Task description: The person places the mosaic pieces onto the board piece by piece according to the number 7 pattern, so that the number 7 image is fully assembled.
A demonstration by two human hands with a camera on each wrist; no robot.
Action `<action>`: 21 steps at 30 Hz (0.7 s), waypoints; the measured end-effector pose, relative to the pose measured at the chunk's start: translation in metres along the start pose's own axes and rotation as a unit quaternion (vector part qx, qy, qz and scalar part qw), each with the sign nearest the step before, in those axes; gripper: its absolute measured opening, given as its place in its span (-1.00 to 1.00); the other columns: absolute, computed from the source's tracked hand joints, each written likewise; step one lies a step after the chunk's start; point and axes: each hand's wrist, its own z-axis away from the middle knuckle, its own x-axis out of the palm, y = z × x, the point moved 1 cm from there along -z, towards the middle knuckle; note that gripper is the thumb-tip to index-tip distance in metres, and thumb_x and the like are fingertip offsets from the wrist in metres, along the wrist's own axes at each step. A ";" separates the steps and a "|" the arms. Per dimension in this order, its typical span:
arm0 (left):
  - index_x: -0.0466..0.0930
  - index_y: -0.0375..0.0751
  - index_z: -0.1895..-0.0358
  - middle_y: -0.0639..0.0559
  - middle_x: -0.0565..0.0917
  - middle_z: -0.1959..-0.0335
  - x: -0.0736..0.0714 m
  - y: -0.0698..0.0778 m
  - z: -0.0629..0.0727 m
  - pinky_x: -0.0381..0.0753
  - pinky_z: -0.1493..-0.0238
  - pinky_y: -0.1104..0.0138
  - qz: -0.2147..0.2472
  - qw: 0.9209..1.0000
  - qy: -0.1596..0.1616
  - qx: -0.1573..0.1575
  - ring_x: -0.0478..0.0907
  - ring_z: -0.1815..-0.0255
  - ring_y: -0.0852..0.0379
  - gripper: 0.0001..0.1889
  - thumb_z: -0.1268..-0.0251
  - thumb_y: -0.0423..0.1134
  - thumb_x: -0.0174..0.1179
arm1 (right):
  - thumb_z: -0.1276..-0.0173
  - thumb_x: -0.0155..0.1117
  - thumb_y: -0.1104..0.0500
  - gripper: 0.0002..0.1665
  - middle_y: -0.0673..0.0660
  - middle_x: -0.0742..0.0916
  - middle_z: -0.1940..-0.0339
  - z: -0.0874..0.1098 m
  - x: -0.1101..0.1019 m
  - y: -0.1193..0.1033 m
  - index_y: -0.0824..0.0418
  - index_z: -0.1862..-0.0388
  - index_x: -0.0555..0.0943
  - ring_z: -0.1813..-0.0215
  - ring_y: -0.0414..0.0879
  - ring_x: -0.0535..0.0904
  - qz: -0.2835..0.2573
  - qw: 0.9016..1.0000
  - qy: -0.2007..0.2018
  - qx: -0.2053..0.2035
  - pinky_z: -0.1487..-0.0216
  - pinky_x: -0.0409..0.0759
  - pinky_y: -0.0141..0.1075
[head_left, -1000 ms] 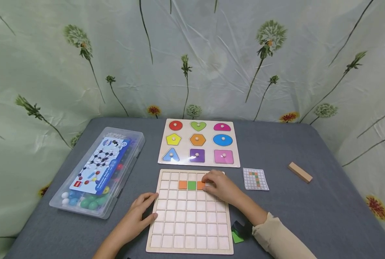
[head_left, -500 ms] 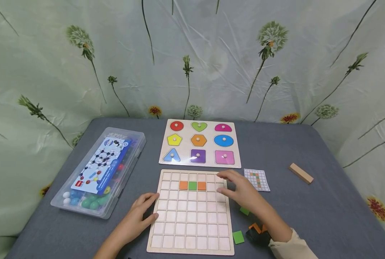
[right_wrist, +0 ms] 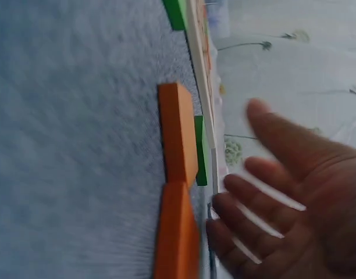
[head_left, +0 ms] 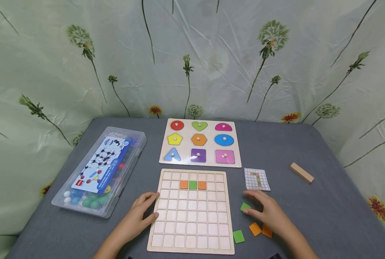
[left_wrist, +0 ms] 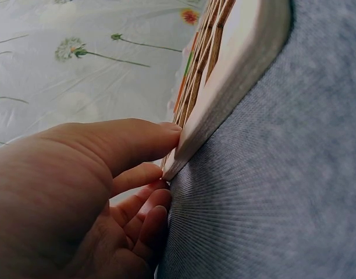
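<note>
At my far left on the grey cloth-covered table (head_left: 309, 223) lies a clear plastic box (head_left: 118, 181) of coloured balls, with a blue-and-white molecule label (head_left: 102, 163) across it. Beside it my left hand (head_left: 136, 212) rests against the pale wooden grid board (head_left: 190, 216), thumb and fingers loosely spread, their tips touching its left edge. The board lies flat in front of me. In its second row from the far side sit, side by side, a square orange tile (head_left: 184, 184), a square green tile (head_left: 193, 185) and another square orange tile (head_left: 202, 185). Just beyond lies a pale board of colourful knobbed shapes (head_left: 186, 144).

Past the grid board's right edge, a loose green square (head_left: 239, 236) lies just beside its near corner, and a second loose green square (head_left: 244, 206) lies further up. Nearer me are two loose orange squares (head_left: 255, 229), close together. Above them lies a small white grid card (head_left: 257, 179) printed with orange and green squares. My right hand (head_left: 267, 210) hovers just over the second green square, thumb and fingers parted, pinching nothing. At far right lies a plain light-wood block (head_left: 302, 173).
</note>
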 end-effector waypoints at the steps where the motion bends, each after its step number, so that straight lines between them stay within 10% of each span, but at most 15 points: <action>1: 0.30 -0.18 -0.28 -0.04 0.31 -0.15 0.000 0.000 0.000 0.26 -0.02 -0.04 0.001 1.000 0.000 0.000 0.21 -0.16 -0.08 -0.39 -0.11 -0.27 0.24 | 0.02 0.42 0.04 -0.42 -0.02 0.58 0.06 0.002 0.000 0.003 0.16 -0.03 0.53 0.06 -0.09 0.50 0.000 1.000 -0.005 0.009 0.07 0.45 -0.19; 14: 0.29 -0.18 -0.28 -0.04 0.31 -0.15 0.000 -0.001 0.000 0.26 -0.03 -0.03 -0.005 1.000 -0.002 0.002 0.21 -0.16 -0.07 -0.38 -0.10 -0.25 0.25 | 0.01 0.42 0.24 -0.71 -0.11 0.50 0.29 0.006 0.008 0.005 0.08 0.29 0.56 0.26 -0.21 0.42 0.054 0.998 -0.020 0.041 0.22 0.44 -0.29; 21: 0.30 -0.18 -0.28 -0.04 0.31 -0.16 0.000 0.000 0.000 0.26 -0.02 -0.04 -0.004 1.000 -0.002 0.002 0.21 -0.17 -0.08 -0.39 -0.11 -0.24 0.25 | -0.05 0.38 0.21 -0.73 -0.13 0.55 0.29 -0.001 0.005 -0.009 0.09 0.23 0.57 0.22 -0.16 0.51 0.033 0.999 -0.011 -0.005 0.20 0.49 -0.27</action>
